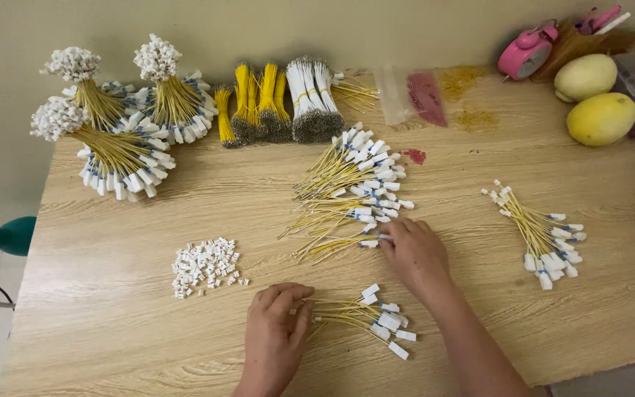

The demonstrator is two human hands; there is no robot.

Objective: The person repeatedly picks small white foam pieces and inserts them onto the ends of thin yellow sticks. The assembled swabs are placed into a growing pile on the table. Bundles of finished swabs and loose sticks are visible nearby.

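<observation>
Small bunch of yellow wires point(358, 316) with white tags lying near the front edge of the wooden table point(479, 169), tags fanned out to the right, bare ends pointing left under the left hand point(277, 323). Left hand closed down on those bare ends, fingers curled, pinning and pinching the bunch against the tabletop. Right hand point(414, 254) stretched forward past that bunch, fingertips pinched on a tagged end at the near edge of the big loose pile of wires point(350, 195) in the middle of the table; grip closed on one wire there, though exactly how many strands cannot be told. Left of the hands, well apart from both, a little heap of white connectors point(203, 266). Off to the right, a separate fan of finished wires point(542, 231), white plugs at one end and tags at the other. Along the back left, three tied bundles point(123, 117) standing like bouquets, white plugs on top, tags skirted around the base. Beside them, against the wall, upright sheaves of yellow and white cut wire point(281, 103). Further right, a clear plastic bag point(417, 95) with something red inside, then a pink alarm clock point(527, 51) and two yellow-green fruits point(597, 99) in the back corner. Teal object point(5, 237) beyond the left table edge
</observation>
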